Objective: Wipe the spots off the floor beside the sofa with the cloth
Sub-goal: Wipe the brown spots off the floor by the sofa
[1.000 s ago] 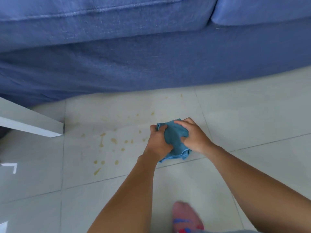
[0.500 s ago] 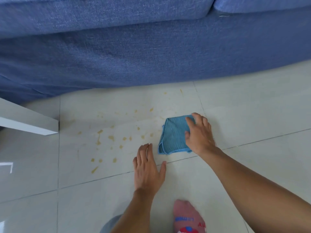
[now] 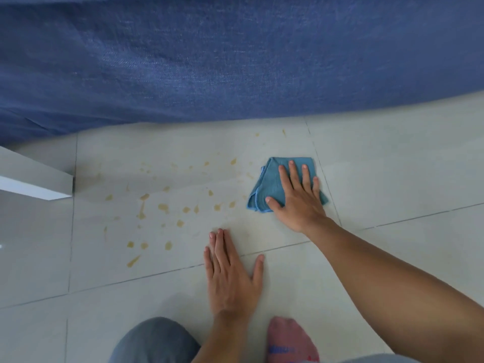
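A folded blue cloth (image 3: 264,189) lies flat on the pale tiled floor (image 3: 392,166) in front of the blue sofa (image 3: 209,61). My right hand (image 3: 298,197) presses down on the cloth with fingers spread, covering its right half. Several yellowish-brown spots (image 3: 163,206) are scattered over the tile to the left of the cloth, the nearest a few centimetres from its left edge. My left hand (image 3: 231,273) rests palm-down on the bare floor, nearer to me and apart from the cloth.
A white furniture corner (image 3: 39,182) juts in from the left edge beside the spots. My knee in grey fabric (image 3: 154,341) and a foot in a pink sock (image 3: 290,341) are at the bottom. The sofa base runs along the whole far side.
Both hands held the bunched cloth a second ago. The cloth was laid flat on the floor, the left hand let go and settled on the tile, and the right hand flattened onto the cloth.
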A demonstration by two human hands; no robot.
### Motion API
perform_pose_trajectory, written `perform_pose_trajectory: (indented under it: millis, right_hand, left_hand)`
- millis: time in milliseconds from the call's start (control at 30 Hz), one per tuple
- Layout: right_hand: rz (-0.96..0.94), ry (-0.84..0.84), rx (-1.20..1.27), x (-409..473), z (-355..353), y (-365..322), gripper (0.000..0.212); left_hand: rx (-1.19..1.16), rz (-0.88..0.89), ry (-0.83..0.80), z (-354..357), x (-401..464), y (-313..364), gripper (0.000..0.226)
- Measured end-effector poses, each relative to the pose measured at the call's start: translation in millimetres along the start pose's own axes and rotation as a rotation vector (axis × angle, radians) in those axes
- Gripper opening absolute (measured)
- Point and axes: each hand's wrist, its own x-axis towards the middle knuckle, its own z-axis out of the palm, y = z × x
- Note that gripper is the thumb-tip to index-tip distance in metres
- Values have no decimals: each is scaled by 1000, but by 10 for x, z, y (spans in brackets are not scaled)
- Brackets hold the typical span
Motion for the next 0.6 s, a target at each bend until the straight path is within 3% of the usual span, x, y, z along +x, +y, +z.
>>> perform_pose_trajectory:
  millis: [233,433,600]
  right_hand:
    - [-141,67,35,-215,152,-145,82]
    - [-50,36,21,19,91,-343,87]
    - [-162,114,-74,-247,251,-132,74]
  left_hand:
    - [-11,-79,47,-12,-35,-115,112]
    - [47,-74,36,-29,-34,-103,111]
    - [43,-69,45,-18,-50,-114,111]
